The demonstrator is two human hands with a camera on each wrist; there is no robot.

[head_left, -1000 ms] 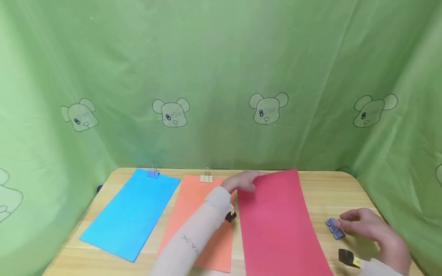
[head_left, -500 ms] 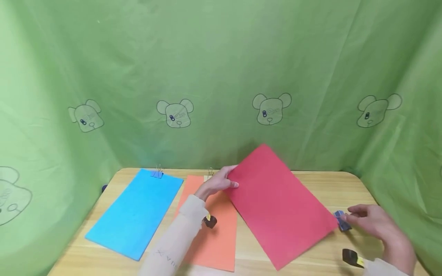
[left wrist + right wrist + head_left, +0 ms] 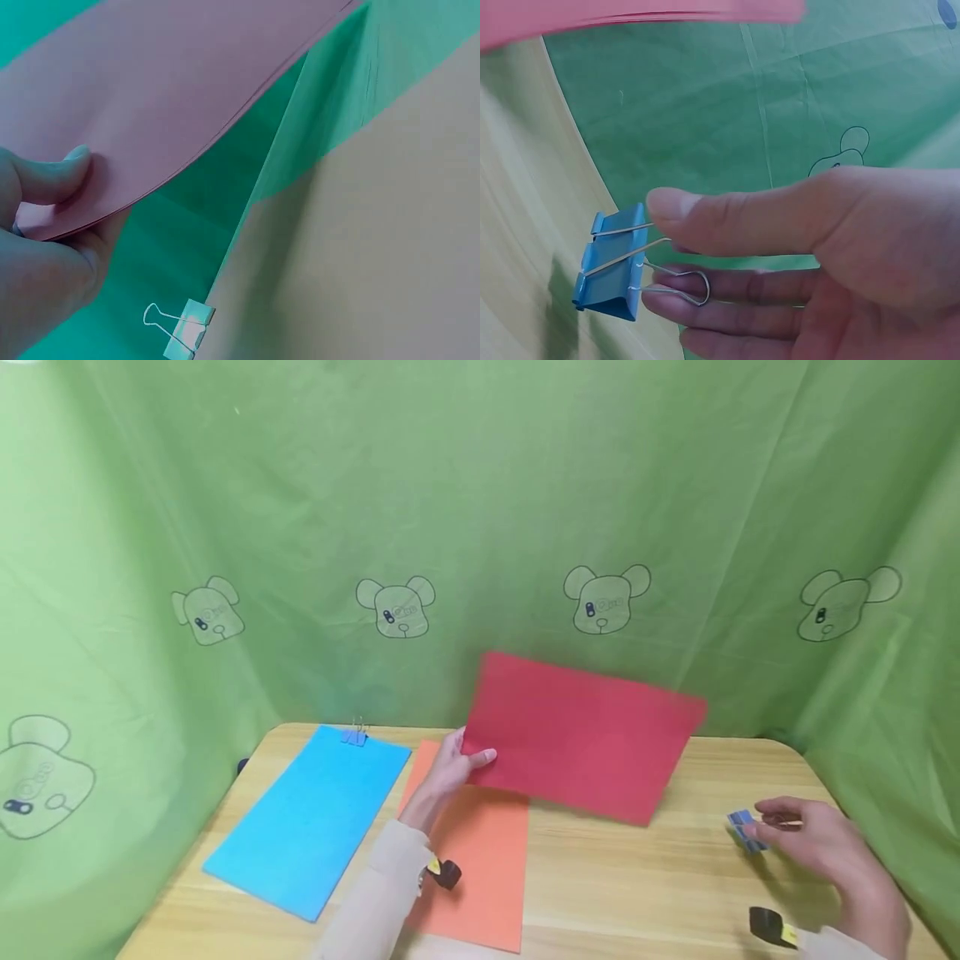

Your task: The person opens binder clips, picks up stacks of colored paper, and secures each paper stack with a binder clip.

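Note:
Red paper sheets (image 3: pixel 585 735) are held up off the table, tilted, by my left hand (image 3: pixel 450 768). The thumb lies on their near face and the fingers go behind, at the lower left corner. In the left wrist view a thin gap shows between layers along the edge of the red paper (image 3: pixel 172 82). On the right, my right hand (image 3: pixel 825 843) pinches a blue binder clip (image 3: pixel 613 262) by its wire handles, above the table. Its thumb is on one handle and fingers on the other. Between red paper and clip there is a gap.
Orange paper (image 3: pixel 480 877) lies beneath my left forearm, with a whitish binder clip (image 3: pixel 189 330) on its far edge. Further left, blue paper (image 3: pixel 307 827) carries a bluish clip (image 3: pixel 354 737). A green curtain (image 3: pixel 495 510) hangs behind the wooden table (image 3: pixel 600 893).
The red paper has risen off the table and swung from lengthwise to crosswise. My left hand moved left with it. The right hand keeps the blue binder clip, and the head view has shifted slightly.

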